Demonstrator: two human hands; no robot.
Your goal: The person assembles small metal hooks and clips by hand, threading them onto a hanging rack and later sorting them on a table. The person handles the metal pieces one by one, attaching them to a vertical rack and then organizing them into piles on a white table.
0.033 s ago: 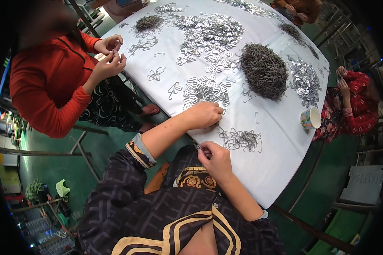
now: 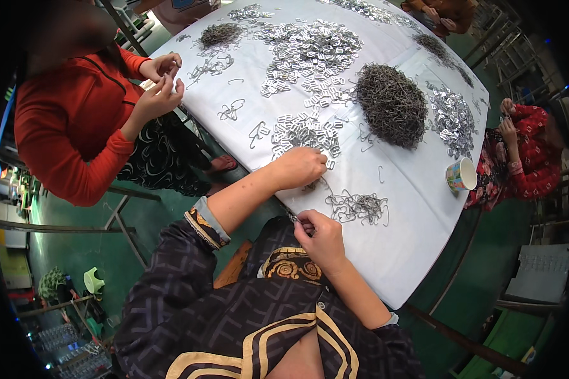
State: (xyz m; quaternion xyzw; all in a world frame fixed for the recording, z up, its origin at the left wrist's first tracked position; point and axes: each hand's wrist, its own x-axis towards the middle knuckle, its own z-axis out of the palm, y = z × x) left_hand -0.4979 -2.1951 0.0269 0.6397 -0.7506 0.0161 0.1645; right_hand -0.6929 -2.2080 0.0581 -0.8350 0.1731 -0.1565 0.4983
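Note:
My left hand is closed, fingers curled down at the near edge of a small pile of flat silver buckles. One loose buckle lies at its fingertips; what the fingers hold, if anything, is hidden under the hand. Closer to me, my right hand is held at the table's edge, thumb and fingers pinched on a small metal piece whose shape I cannot make out. Just beyond this hand lies a loose tangle of bent wire hooks.
On the white-covered table are a large heap of wire hooks, a wider buckle pile and a paper cup. A person in red works at the left; another person sits at the right.
My left hand has shifted slightly left and toward the buckle pile, leaving the loose buckle more exposed. My right hand has hardly moved.

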